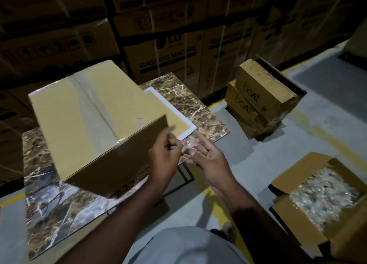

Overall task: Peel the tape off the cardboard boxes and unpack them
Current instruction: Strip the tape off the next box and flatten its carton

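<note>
A closed cardboard box (87,113) lies on the marble-patterned table (51,208), with a strip of clear tape (93,105) running along its top seam. Just off the box's near right corner, my left hand (164,152) and my right hand (206,156) meet over a crumpled wad of clear tape (189,144). The wad sits between the fingertips of both hands. My right hand's fingers are spread and blurred.
An open cardboard box (294,178) holding crumpled clear tape stands on the floor at the right. Stacked small boxes (260,99) sit on the floor behind it. A white-edged sheet (178,113) lies on the table beside the box. Large appliance cartons (168,51) form a wall at the back.
</note>
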Demonstrator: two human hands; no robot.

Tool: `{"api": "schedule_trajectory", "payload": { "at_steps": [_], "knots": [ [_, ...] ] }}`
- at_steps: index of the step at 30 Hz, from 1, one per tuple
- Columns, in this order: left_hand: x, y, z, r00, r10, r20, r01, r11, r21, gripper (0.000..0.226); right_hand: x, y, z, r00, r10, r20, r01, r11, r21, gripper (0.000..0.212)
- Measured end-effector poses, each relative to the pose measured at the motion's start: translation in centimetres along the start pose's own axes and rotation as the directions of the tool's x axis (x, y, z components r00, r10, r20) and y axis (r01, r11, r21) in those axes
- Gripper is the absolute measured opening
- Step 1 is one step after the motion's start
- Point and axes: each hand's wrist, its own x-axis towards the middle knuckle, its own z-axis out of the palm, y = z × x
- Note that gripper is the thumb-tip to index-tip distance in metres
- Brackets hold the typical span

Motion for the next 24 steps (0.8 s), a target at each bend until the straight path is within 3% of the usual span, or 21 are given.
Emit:
{"api": "schedule_trajectory", "payload": {
  "at_steps": [2,5,8,11,16,18,21,24],
  "knots": [
    [0.2,1.2,3.6,0.986,-0.157,0.059,0.163,0.978,-0.132,0.045,-0.1,-1.0,-3.4,0.992,-0.076,-0.105,0.060,0.988,-0.144,0.045],
    [-0.6,3.2,10.7,0.958,-0.106,0.266,0.138,0.985,-0.105,0.009,0.2,-2.7,-9.5,0.944,-0.173,-0.281,0.105,0.964,-0.243,0.015],
    [-1.3,5.5,17.3,0.882,-0.217,0.418,0.310,0.936,-0.168,0.027,0.3,-4.3,-16.7,0.887,-0.226,-0.403,0.118,0.954,-0.275,0.004],
    [-1.5,6.2,22.6,0.846,-0.188,0.499,0.272,0.957,-0.101,0.013,-0.5,-5.3,-21.6,0.893,-0.205,-0.400,0.122,0.967,-0.224,0.012],
    [-0.6,7.6,29.5,0.832,-0.269,0.485,0.375,0.917,-0.134,0.032,-1.8,-6.3,-26.5,0.841,-0.203,-0.502,0.222,0.975,-0.022,0.050],
    [0.2,7.5,31.9,0.752,-0.353,0.557,0.473,0.877,-0.082,0.038,-1.7,-6.5,-28.7,0.823,-0.262,-0.504,0.201,0.964,-0.173,0.042],
    [0.9,5.5,35.8,0.553,-0.372,0.745,0.529,0.848,0.030,0.027,-1.4,-6.8,-32.1,0.756,-0.427,-0.496,0.136,0.844,-0.519,0.029],
    [0.1,4.4,40.0,0.374,-0.380,0.846,0.475,0.862,0.177,0.041,-2.0,-7.6,-35.2,0.667,-0.473,-0.576,0.098,0.822,-0.562,0.018]
  ]
}}
